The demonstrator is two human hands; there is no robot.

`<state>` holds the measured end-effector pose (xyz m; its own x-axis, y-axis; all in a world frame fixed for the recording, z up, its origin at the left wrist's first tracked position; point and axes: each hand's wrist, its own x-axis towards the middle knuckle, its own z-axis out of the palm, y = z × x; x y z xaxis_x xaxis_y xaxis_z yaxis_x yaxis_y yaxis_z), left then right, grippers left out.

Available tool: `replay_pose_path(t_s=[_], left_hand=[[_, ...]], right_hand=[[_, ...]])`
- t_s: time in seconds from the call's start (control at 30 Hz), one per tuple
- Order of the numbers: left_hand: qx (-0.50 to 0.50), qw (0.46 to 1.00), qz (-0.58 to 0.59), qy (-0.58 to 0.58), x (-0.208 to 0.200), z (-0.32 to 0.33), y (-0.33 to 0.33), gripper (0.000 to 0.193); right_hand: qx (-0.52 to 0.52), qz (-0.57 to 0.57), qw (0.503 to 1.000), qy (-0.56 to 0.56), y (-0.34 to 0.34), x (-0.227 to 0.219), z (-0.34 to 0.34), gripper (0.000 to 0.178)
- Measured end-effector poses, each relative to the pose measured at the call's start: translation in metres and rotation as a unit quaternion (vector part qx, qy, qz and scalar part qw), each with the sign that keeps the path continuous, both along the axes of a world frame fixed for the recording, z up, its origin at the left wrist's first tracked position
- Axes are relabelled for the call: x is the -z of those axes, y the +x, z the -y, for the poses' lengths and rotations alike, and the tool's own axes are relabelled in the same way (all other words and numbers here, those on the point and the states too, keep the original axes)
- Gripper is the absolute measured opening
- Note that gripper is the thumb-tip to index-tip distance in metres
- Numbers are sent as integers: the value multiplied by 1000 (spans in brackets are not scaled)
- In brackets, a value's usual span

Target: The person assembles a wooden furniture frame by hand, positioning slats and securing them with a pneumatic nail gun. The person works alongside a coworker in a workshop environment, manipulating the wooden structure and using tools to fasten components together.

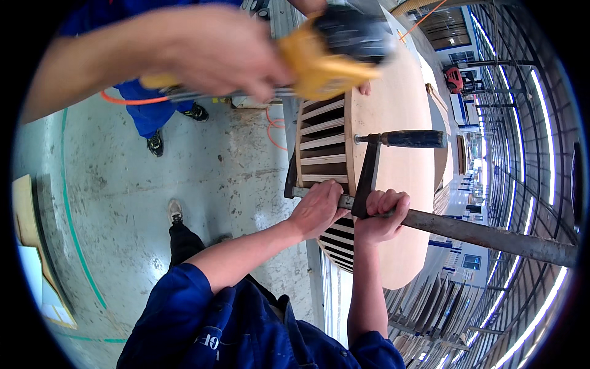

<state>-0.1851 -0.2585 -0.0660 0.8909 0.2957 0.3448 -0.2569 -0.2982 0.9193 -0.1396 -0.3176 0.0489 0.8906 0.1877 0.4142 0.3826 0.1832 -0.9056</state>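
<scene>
A long metal bar clamp with a dark wooden handle lies across a large curved wooden piece. The near edge of that piece shows pale ribs with dark gaps between them. My left hand is closed round the clamp's bar, close to its fixed jaw at the ribbed edge. Around the bar beside the sliding arm, my right hand has its fingers curled. The clamp's handle points right above the pale surface. Whether the screw tip presses on the wood I cannot tell.
A co-worker's hand, smeared by motion, holds a yellow-and-black power tool above the piece's far end. An orange hose hangs nearby. Boards stand at left on the grey floor; stacked sheets are at lower right.
</scene>
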Motion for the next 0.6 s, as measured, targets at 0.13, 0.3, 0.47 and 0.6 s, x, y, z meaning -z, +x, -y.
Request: replay_pose_path(t_s=[0.13,0.3,0.47,0.6], left_hand=[[26,1000,-12,1,-4,-6,-1,38],[78,996,-39,-7,-8,-13,-1,36],[88,995,-49,-10,-11,-16,0,38],[104,992,-68,-25,-13,-19,0,41]], right_hand=[[-16,0,1000,-9,0,0,2,44],[2,6,1000,-15,-1,-1,2,44],[10,2,1000,-17,0,-1,1,43],[-32,-17,999,-26,3,-2,11,42]])
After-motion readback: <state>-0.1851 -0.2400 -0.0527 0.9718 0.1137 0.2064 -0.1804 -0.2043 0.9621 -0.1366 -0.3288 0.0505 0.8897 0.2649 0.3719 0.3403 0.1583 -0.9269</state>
